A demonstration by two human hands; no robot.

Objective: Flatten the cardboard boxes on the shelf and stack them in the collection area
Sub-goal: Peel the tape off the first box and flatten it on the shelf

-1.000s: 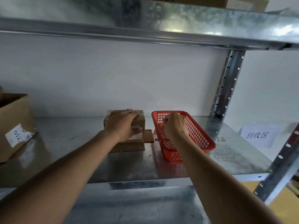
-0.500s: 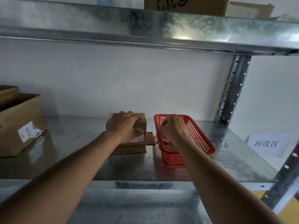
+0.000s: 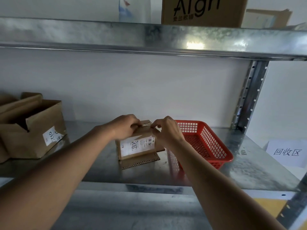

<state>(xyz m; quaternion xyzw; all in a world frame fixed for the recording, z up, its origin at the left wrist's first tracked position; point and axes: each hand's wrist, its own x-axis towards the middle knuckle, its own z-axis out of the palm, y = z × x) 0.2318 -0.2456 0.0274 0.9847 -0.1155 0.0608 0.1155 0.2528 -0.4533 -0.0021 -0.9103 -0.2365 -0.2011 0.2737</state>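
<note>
Small box (image 3: pixel 138 146) tilted, label forward

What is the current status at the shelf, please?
Both hands, left and right, gripping the small cardboard box at its top edge. Box tilted up, not yet flat. Red basket close beside it.

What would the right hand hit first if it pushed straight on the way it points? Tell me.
Likely the small box: the right hand points left and away, already pinching its top edge. Beyond that, probably the left hand; depth is unclear.

A paper sign (image 3: pixel 287 152) reads "回收区", the top-shelf carton (image 3: pixel 201 11) "Algn", the small box's label (image 3: pixel 138 144) "159-L02".
</note>
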